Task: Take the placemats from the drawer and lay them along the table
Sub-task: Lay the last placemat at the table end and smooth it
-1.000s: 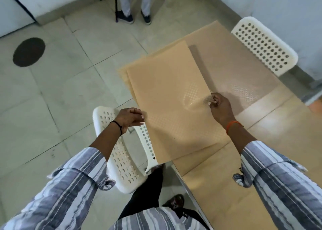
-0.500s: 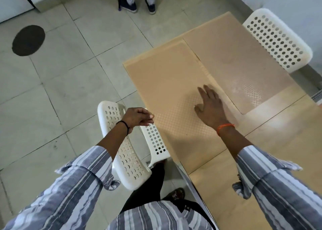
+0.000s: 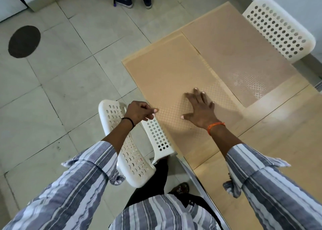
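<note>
A person in a grey-and-white striped shirt leans over a light wooden table [image 3: 287,128] that runs from centre frame to the lower right. Two tan placemats lie flat on it, side by side. The nearer placemat [image 3: 167,72] covers the table's left end at centre frame; the farther placemat [image 3: 231,51] sits just beside it toward the upper right, their long edges meeting or slightly overlapping along a diagonal seam.

The right hand [image 3: 200,109], an orange thread at its wrist, rests palm down on the nearer placemat's lower portion, fingers [image 3: 196,92] spread straight and pressing on the dotted surface, gripping nothing. The left hand [image 3: 139,112], a black band at its wrist, hovers at the mat's left edge above a white perforated chair [image 3: 122,142]. Its fingers are curled, with one fingertip extended toward the mat; whether that tip touches or pinches the edge cannot be told from this view.

That chair stands at lower centre, tucked against the table's left side. A second white perforated chair [image 3: 278,27] stands at the upper right, beyond the farther placemat. The floor is pale tile, with a dark round patch [image 3: 24,41] at the upper left. At the top edge, centre frame, a standing person's shoes [image 3: 132,0] and trouser cuffs show.
</note>
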Action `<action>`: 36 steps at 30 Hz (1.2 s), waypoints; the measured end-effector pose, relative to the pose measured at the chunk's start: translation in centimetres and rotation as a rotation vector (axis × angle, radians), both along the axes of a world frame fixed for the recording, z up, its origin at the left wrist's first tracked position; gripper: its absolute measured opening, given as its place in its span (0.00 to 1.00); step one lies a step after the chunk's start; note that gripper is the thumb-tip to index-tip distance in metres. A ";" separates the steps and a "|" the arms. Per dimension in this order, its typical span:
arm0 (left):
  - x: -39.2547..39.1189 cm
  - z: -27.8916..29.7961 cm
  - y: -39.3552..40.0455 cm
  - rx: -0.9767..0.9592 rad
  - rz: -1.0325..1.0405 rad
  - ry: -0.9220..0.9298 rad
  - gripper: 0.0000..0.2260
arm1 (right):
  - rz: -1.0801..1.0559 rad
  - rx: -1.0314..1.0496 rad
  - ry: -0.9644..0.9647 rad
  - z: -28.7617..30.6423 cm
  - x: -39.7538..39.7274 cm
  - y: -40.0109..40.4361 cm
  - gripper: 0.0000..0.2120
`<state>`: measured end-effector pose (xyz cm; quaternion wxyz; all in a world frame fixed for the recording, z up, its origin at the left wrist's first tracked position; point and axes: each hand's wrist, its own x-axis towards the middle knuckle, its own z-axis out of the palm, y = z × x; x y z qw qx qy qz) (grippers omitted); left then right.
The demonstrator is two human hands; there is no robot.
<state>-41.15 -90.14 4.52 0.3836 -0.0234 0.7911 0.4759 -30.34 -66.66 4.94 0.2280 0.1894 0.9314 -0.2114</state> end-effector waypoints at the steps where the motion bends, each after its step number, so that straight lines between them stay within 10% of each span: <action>1: 0.0 -0.1 0.1 -0.014 -0.005 0.013 0.14 | -0.004 -0.003 -0.003 0.0 0.0 0.1 0.43; 27: -1.1 -1.2 0.3 -0.117 -0.092 0.072 0.23 | -0.079 -0.075 0.036 0.1 -0.3 0.7 0.45; 36: -0.8 0.2 0.3 -0.376 -0.205 0.446 0.29 | -0.199 -0.030 0.152 0.8 2.2 -2.2 0.33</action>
